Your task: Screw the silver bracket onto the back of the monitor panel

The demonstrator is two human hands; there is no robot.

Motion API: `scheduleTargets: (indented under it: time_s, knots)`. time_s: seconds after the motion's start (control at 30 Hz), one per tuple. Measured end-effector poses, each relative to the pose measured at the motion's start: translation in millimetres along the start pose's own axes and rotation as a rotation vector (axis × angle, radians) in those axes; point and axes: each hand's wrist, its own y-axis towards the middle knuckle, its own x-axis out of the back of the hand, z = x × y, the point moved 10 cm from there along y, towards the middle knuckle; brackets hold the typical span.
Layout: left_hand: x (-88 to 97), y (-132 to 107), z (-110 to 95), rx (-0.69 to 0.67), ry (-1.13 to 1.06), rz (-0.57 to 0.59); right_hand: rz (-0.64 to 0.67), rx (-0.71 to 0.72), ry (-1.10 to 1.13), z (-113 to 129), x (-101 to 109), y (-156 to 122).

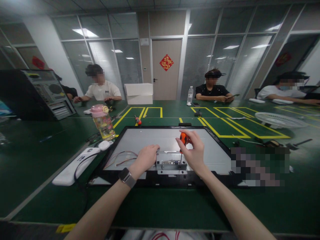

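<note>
A flat display panel (217, 150) with a black frame lies on the table, its grey back facing up. Near its front edge is a metal bracket (172, 156) with slots and small fittings. My right hand (196, 150) is closed around an orange-and-black screwdriver (183, 138). The screwdriver stands upright, its tip down at the bracket's right part. At the bracket's left end, my left hand (146, 158) grips the edge, with the fingertips partly hidden. Thin wires (122, 158) lie on the panel left of that hand.
White power strip (75, 166), black cable and pink-lidded bottle (101, 121) lie left of the panel. A computer case (37, 95) stands farther left. Beyond are a small red tool (138, 121), white box (138, 94) and water bottle (190, 95). Several people sit across the table.
</note>
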Motion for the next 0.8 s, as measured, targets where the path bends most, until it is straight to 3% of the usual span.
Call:
scheduleTargets:
  time_s: [0.13, 0.3, 0.43, 0.63, 0.8]
  knots:
    - [0.5, -0.2, 0.1, -0.006, -0.003, -0.013, 0.022, -0.035, 0.057, -1.8, -2.9, -1.6]
    - [0.2, -1.0, 0.6, -0.002, 0.002, -0.006, 0.101, -0.264, 0.494, -21.0, -14.1, -4.5]
    - [0.7, -1.1, 0.5, 0.002, -0.005, 0.001, 0.088, -0.422, 0.57, -40.2, -15.3, -1.8]
    - [1.2, -1.1, -0.6, -0.002, -0.003, 0.002, 0.171, -0.594, 0.947, -46.0, -34.3, -2.0]
    - [1.1, -1.6, 0.1, 0.01, -0.008, 0.013, 0.167, -0.575, 0.885, -45.3, -32.2, -2.0]
